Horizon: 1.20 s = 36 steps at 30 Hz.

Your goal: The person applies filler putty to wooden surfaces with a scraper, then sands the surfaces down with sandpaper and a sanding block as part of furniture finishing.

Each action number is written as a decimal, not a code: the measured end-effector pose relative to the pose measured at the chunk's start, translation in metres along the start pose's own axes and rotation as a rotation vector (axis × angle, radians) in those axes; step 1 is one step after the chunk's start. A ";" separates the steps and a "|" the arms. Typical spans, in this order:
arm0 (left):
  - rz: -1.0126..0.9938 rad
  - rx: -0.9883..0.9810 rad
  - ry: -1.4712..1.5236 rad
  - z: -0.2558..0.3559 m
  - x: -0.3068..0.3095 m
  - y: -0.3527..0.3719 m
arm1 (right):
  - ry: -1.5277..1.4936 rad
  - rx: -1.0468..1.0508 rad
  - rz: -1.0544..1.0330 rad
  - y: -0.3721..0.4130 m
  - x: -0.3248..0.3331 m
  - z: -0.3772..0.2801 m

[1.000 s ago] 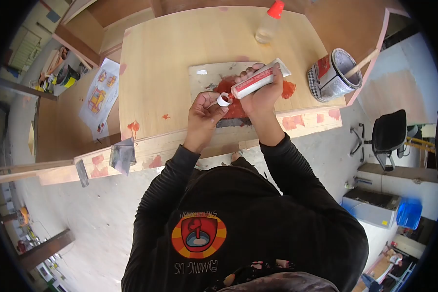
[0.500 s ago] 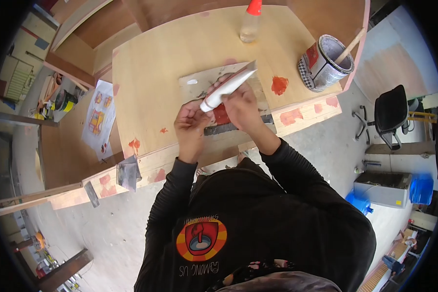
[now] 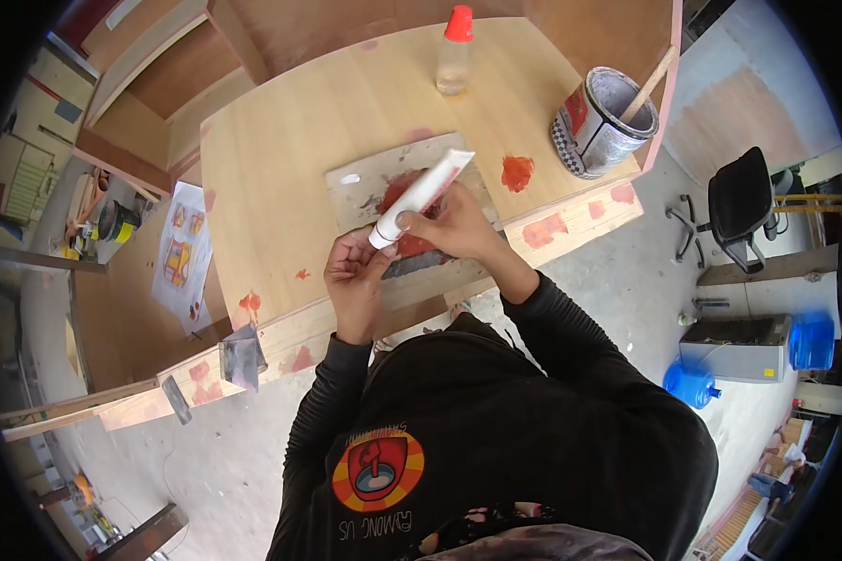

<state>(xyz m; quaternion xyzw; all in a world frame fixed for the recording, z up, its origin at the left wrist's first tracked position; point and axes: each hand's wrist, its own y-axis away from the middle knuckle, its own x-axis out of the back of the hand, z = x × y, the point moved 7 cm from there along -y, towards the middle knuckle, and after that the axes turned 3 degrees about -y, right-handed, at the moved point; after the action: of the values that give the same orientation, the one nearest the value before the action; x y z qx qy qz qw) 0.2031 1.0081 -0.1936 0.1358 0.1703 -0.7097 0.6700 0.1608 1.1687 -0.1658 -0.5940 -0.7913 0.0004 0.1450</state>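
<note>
A white squeeze tube [image 3: 428,194] with red print slants above the mixing board, its flat end up and to the right. My right hand [image 3: 458,224] is closed round the tube's middle, thumb lying along it. The fingers of my left hand [image 3: 354,271] are closed at the white cap [image 3: 377,240] on the tube's lower end. Beneath both hands is the smeared mixing board [image 3: 346,198], with red paste [image 3: 398,192] and a small white dab [image 3: 350,179] on it. The board's near part is partly hidden by my hands.
On the plywood panel [image 3: 290,140] stand a red-capped bottle [image 3: 456,56] and a paint can [image 3: 599,131] with a wooden stick. Red paste patches [image 3: 517,173] mark the panel. Two scrapers [image 3: 241,355] rest at its front edge; printed sheets [image 3: 180,252] lie left.
The tube has turned so that its red print faces up differently, and my right thumb now lies across it. My left hand stays at the cap end. The view has shifted slightly.
</note>
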 end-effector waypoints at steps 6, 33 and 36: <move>-0.046 0.031 0.122 -0.005 -0.002 0.000 | -0.386 -0.011 0.156 0.006 0.006 0.002; -0.080 -0.167 -0.320 0.001 -0.009 0.017 | -0.456 0.117 0.058 0.012 0.008 -0.003; 0.047 0.023 -0.176 0.011 -0.005 0.010 | -0.239 0.018 0.420 -0.006 0.071 0.024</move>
<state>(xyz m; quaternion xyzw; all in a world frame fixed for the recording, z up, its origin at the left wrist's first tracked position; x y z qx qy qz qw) 0.2140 1.0074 -0.1824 0.0846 0.0997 -0.7047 0.6974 0.1320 1.2384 -0.1719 -0.7398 -0.6620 0.1079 0.0523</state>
